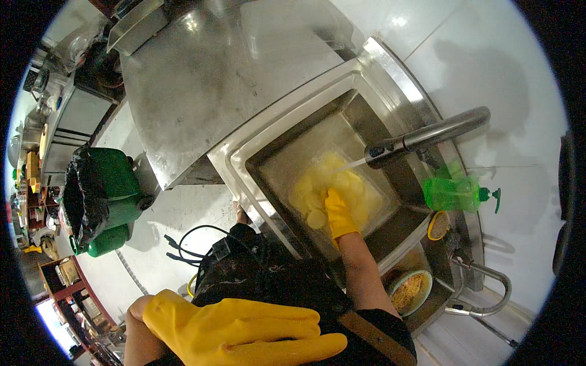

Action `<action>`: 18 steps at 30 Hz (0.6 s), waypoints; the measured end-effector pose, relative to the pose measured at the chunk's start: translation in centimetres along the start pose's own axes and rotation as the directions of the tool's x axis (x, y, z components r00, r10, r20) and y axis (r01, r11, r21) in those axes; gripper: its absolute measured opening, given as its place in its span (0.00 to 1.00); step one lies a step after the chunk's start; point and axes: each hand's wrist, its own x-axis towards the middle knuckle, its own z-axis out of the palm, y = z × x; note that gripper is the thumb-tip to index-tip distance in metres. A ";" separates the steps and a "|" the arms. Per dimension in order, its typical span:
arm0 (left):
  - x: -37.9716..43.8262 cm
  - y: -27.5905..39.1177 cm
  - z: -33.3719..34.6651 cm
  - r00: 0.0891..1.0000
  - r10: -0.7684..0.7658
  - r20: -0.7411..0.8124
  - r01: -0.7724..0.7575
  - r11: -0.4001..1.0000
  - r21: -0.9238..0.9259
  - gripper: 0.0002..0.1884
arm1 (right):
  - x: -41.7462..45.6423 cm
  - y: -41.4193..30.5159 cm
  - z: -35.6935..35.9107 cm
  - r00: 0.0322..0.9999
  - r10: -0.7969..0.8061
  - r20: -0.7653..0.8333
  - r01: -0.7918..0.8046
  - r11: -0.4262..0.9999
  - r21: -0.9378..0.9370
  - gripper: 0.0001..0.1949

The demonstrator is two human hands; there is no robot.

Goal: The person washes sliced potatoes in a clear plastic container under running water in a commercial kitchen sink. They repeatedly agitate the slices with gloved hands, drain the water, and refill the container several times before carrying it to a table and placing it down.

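My right hand, in a yellow rubber glove, reaches into a stainless steel sink. Its fingertips are among pale yellow slices in water; whether they grip any is hidden. A clear rectangular container seems to surround the slices, and one round slice shows near its edge. Water runs onto them from a dark pull-down faucet. My left hand, gloved in the same yellow rubber, is held close to the camera before my body. Its fingers are stretched out, with a gap between them, and nothing is in it.
Behind the sink's right edge stands a green soap pump bottle, near a yellow-rimmed scrubber. A smaller basin holds a bowl of shredded food, beside a second curved faucet. A steel worktop adjoins; a green bin stands left.
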 end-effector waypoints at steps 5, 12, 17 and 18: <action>-0.3 0.6 -2.0 0.961 0.198 0.193 -0.212 0.976 0.054 0.18 | 0.0 1.1 0.1 0.966 0.178 0.185 -0.232 0.915 0.330 0.17; 0.2 -0.8 -2.6 0.855 0.361 0.372 -0.335 0.933 -0.134 0.23 | -3.5 0.4 -1.3 0.957 0.188 -0.218 0.006 0.744 0.668 0.18; 0.0 -2.0 -2.1 0.809 0.426 0.404 -0.360 0.904 -0.233 0.25 | -8.4 1.5 1.8 0.968 -0.251 0.021 0.235 0.930 0.283 0.20; -0.3 -2.0 -2.3 0.815 0.423 0.396 -0.355 0.905 -0.236 0.25 | -8.5 0.8 2.4 0.981 -0.161 0.110 0.095 0.886 0.453 0.20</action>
